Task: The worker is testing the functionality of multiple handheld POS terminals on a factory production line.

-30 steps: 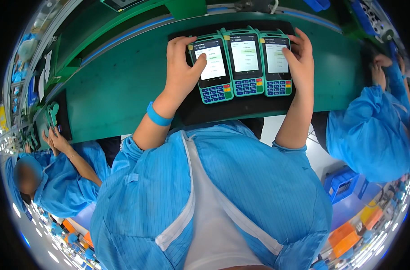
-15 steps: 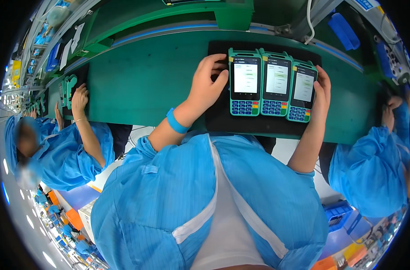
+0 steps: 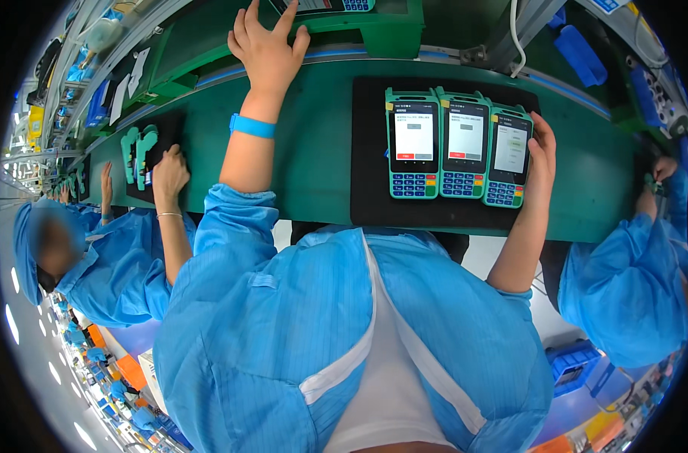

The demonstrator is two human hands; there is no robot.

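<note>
Three green-cased payment terminals stand side by side on a black mat (image 3: 370, 151): a left terminal (image 3: 414, 140), a middle terminal (image 3: 465, 142) and a right terminal (image 3: 508, 155). Their screens are lit. On the left and middle ones a message with a red button shows; the right one shows a list. My right hand (image 3: 542, 151) is closed around the right edge of the right terminal. Far forward and to the left, my left hand (image 3: 267, 51) reaches to the raised green shelf with fingers spread, beside another terminal (image 3: 333, 6) cut off by the top edge.
The green workbench (image 3: 321, 151) runs left and right under the raised shelf (image 3: 393, 30). A white cable (image 3: 518, 38) hangs at the back right, near a blue bin (image 3: 578, 54). Co-workers in blue sit on both sides; one person's hand (image 3: 170, 174) is at the left.
My left hand has left the left terminal's side and moved forward and left to the shelf. The left and middle screens changed from lists to messages with red buttons. My right hand stays put.
</note>
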